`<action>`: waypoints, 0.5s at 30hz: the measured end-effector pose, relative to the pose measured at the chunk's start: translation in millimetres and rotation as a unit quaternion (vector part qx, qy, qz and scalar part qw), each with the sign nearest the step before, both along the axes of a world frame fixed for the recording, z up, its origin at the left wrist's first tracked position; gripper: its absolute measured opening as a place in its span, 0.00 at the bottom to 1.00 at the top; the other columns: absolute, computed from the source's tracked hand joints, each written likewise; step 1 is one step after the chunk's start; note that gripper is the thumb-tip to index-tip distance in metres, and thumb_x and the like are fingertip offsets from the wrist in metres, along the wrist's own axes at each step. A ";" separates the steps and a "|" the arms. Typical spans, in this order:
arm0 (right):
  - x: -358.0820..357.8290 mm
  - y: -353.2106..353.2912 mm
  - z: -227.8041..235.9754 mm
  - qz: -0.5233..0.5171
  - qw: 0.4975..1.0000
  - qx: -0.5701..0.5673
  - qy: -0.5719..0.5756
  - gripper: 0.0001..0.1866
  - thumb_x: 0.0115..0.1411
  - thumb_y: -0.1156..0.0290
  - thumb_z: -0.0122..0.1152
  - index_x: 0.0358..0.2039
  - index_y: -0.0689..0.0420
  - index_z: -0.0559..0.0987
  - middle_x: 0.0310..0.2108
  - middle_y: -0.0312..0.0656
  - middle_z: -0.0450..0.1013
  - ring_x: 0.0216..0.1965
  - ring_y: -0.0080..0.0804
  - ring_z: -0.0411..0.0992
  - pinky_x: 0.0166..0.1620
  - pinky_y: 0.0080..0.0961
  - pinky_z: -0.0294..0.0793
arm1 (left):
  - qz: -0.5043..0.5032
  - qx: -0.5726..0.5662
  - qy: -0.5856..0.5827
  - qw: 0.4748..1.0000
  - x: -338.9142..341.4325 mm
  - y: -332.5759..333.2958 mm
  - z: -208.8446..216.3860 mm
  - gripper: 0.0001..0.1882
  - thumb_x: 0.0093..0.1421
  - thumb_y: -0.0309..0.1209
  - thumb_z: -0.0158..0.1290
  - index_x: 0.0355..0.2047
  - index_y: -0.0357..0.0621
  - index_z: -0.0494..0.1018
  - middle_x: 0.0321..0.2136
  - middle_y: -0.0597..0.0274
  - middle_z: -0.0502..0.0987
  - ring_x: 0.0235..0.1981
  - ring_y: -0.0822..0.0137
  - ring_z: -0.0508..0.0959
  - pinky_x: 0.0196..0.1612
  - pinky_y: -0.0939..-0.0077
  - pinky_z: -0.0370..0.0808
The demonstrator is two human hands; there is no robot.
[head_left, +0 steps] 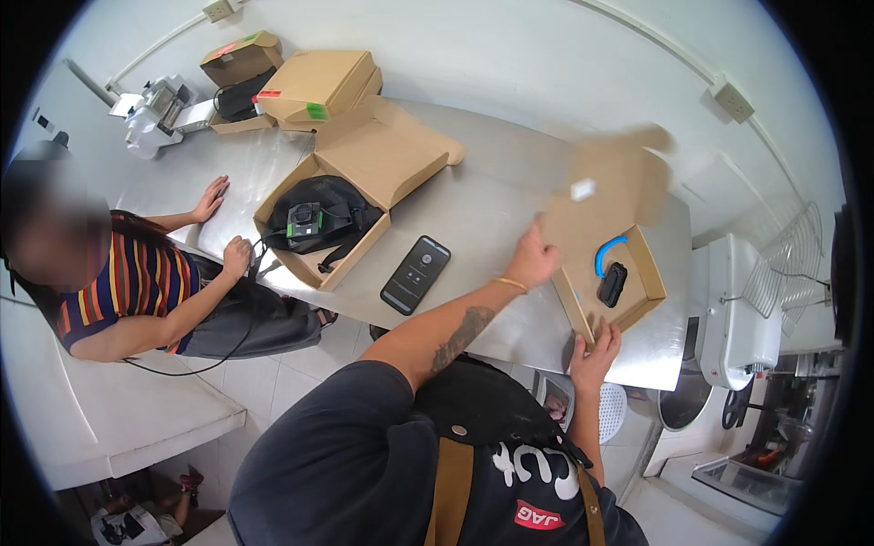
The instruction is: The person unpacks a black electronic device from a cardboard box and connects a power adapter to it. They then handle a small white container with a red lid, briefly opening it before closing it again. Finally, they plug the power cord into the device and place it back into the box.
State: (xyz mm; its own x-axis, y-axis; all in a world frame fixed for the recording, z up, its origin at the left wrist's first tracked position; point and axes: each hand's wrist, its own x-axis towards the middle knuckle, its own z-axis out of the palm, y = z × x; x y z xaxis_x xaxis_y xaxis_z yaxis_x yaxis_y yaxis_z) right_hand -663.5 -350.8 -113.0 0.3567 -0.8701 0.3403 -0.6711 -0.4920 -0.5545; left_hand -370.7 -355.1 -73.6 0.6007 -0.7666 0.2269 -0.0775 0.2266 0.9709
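Before me on the right stands a small open cardboard box [648, 261]. Inside it lie a black oblong device [613, 284] and a curved blue strap [608, 251]. Its raised lid [628, 182] is smeared by motion. My left hand [532, 257] is at the lid's left edge, fingers curled against it. With thumb and fingers, my right hand [594, 353] grips the near wall of the same box. A black smartphone [416, 275] with its screen lit lies on the metal table [492, 182], left of my left forearm.
A larger open cardboard box [355, 264] holds a black strapped bag and a small camera. Another person [146, 282] sits at the left, one hand on the table and one by that box's cable. More boxes [319, 86] stand behind; a white appliance [733, 309] is at the right.
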 end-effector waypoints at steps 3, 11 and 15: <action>30.3 8.1 15.8 -0.045 0.988 0.007 -0.151 0.38 0.58 0.66 0.75 0.64 0.69 0.69 0.66 0.63 0.63 0.68 0.65 0.58 0.70 0.56 0.60 | -0.073 0.007 -0.349 0.934 -16.5 20.5 22.9 0.28 0.57 0.30 0.62 0.60 0.48 0.73 0.58 0.47 0.73 0.62 0.45 0.74 0.61 0.53 0.73; 1.2 -10.0 -33.0 -0.126 0.962 0.190 -0.147 0.49 0.59 0.56 0.79 0.68 0.72 0.62 0.67 0.60 0.63 0.68 0.54 0.63 0.71 0.49 0.61 | -0.233 0.171 -0.375 0.881 36.4 176.1 42.7 0.17 0.63 0.35 0.62 0.52 0.49 0.77 0.46 0.53 0.78 0.50 0.51 0.79 0.53 0.57 0.77; 10.2 21.7 -51.9 0.063 0.993 0.018 0.094 0.48 0.63 0.51 0.72 0.68 0.74 0.61 0.64 0.65 0.64 0.63 0.63 0.67 0.69 0.53 0.63 | -0.016 0.321 -0.308 0.895 101.3 308.9 62.2 0.21 0.64 0.38 0.62 0.56 0.47 0.76 0.46 0.51 0.79 0.51 0.49 0.80 0.55 0.57 0.76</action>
